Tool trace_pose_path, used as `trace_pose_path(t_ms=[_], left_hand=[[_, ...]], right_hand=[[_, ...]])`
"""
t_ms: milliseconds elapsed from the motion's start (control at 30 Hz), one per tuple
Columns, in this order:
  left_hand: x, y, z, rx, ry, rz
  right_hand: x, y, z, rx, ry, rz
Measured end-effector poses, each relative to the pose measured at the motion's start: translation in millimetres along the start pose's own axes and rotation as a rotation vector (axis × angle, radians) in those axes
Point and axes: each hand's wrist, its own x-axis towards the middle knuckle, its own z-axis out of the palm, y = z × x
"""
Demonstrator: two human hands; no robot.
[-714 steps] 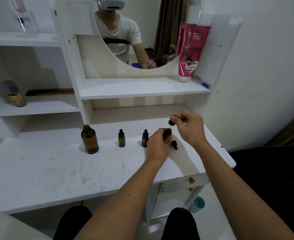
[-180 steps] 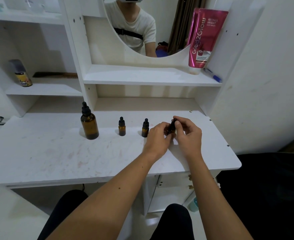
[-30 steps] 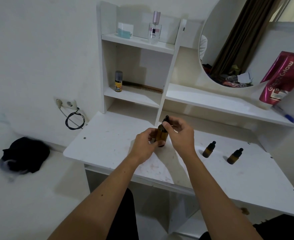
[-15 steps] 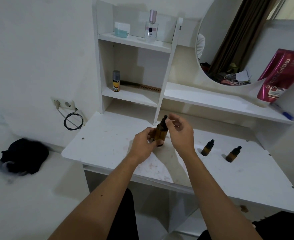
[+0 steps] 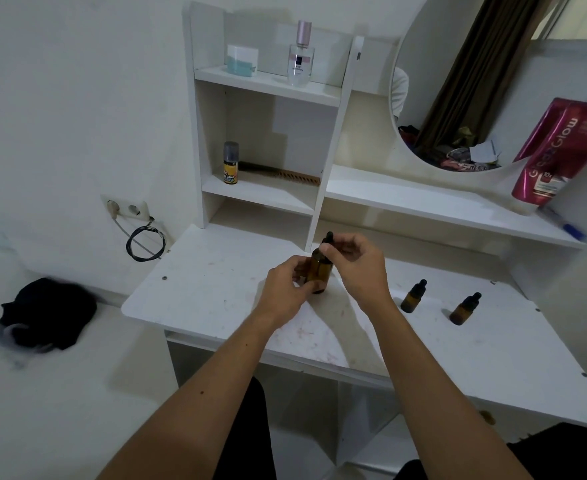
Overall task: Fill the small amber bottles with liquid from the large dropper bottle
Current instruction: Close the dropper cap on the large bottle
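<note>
Amber big bottle (image 5: 318,271) stands on the desk (image 5: 215,282), its body gripped by the left hand (image 5: 285,292); the right hand (image 5: 357,268) pinches its dropper cap (image 5: 327,242). Likely unscrewing; next, lift the dropper straight. Two capped small bottles (image 5: 412,296) wait right of the hands, contents unclear.

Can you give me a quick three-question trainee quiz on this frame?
1. True or false: the left hand holds the large bottle by its body.
2. How many small bottles stand on the desk to the right of the hands?
3. What does the right hand pinch? A) a comb B) the large bottle's dropper cap C) a small bottle

Key
1. True.
2. Two: one small bottle nearer the hands, another small bottle farther right, both capped.
3. B.
</note>
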Motion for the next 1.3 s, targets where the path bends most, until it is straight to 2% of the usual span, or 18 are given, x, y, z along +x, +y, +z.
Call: trace_pose_path(t_ms=[167,267,433,567,733,1000,1300], left_hand=[[0.0,3.2,-0.2,-0.03,-0.014,-0.016],[1.6,-1.2,0.6,-0.028,-0.005,-0.001],[1.6,-1.9,0.1,-0.014,-0.004,0.008],[3.2,-3.5,1.4,-0.035,-0.004,-0.008],[3.0,-5.1,1.0,-0.055,0.0,0.007],[2.9,-2.3,0.9,-0.038,0.0,-0.006],[1.9,-1.6,2.1,-0.021,0.013,0.008]], right_hand=[[1.9,-4.7,-0.7,-0.069,-0.037,-0.012],[2.4,-3.9,-1.9,-0.05,-0.064,-0.015],[4.0,-2.1,-2.3,-0.033,0.0,0.018],[1.7,-1.1,-4.6,0.015,-0.066,-0.011],[5.3,-4.1,-7.1,0.027,-0.064,0.001],[15.8,-6.5,-21.5,-0.044,-0.241,-0.033],[12.6,1.0,-9.3,-0.137,-0.074,-0.07]])
